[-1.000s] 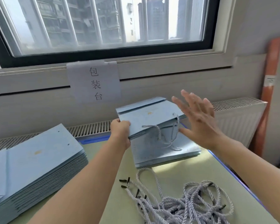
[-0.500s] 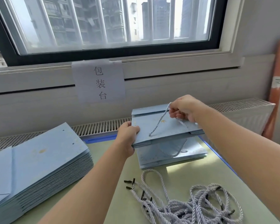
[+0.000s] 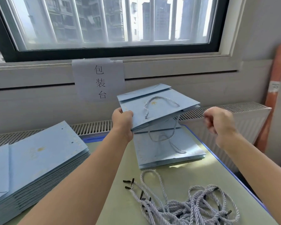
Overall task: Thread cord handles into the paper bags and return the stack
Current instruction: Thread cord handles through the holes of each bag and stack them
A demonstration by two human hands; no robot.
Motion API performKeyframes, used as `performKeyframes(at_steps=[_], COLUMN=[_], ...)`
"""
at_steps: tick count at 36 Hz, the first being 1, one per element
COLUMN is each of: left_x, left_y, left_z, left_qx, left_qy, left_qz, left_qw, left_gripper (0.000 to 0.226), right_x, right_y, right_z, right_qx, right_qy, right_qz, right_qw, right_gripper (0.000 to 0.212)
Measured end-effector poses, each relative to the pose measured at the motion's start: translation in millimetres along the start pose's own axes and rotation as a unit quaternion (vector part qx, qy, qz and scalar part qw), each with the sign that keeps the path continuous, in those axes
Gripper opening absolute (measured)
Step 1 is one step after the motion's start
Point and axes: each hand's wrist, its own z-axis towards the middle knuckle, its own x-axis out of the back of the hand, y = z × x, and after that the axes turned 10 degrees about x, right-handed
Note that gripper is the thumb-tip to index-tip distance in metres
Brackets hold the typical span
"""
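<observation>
Just above the middle of the frame, the left hand (image 3: pixel 122 118) grips the near corner of a flat blue paper bag (image 3: pixel 159 108), holding it raised over a small pile of bags (image 3: pixel 169 151) on the green table (image 3: pixel 201 181). A cord handle (image 3: pixel 161 103) loops across its top face. At right, the right hand (image 3: pixel 217 119) is clenched, blurred, holding nothing visible. Loose cords (image 3: pixel 185 207) lie at lower centre; a taller stack of bags (image 3: pixel 36 161) sits left.

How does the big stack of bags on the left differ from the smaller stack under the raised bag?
The left stack is taller, with many more bags; the right stack is only a few bags high. The top bag of the left stack shows bare punched holes and no cord; the right stack's top bag has a cord handle lying on it. Both are flat, pale blue bags resting on the green table.
</observation>
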Motion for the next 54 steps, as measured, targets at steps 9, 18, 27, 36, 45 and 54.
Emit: performKeyframes(at_steps=[9,18,27,36,45,54], left_x=[-19.5,-12.7,-4.0,5.1,6.7,0.9], left_y=[10.9,-39.9,-73.5,-70.7,-77.5,-89.9], left_z=[2.6,8.5,19.7,8.3,-3.2,-3.0], left_qx=[-0.054,-0.008,0.017,-0.025,-0.106,-0.054], left_qy=[-0.008,-0.013,0.044,0.07,0.065,-0.037], left_qz=[0.018,0.044,0.14,0.371,0.564,0.696], left_qw=[0.998,0.999,0.989,0.926,0.816,0.715], left_gripper=[0.026,0.021,0.021,0.024,0.049,0.061], right_x=[-17.4,-4.7,-2.9,5.3,0.2,-14.5], right_y=[16.8,51.4,58.1,44.4,52.0,70.8], right_z=[-0.4,33.7,25.4,14.9,4.9,-15.0], right_qx=[-0.202,-0.291,-0.079,-0.042,0.018,0.05], right_qy=[-0.276,-0.143,-0.206,-0.205,-0.247,-0.38], right_qz=[0.118,0.221,-0.248,-0.293,-0.462,-0.571], right_qw=[0.932,0.92,0.943,0.933,0.852,0.726], right_gripper=[0.027,0.039,0.018,0.02,0.049,0.057])
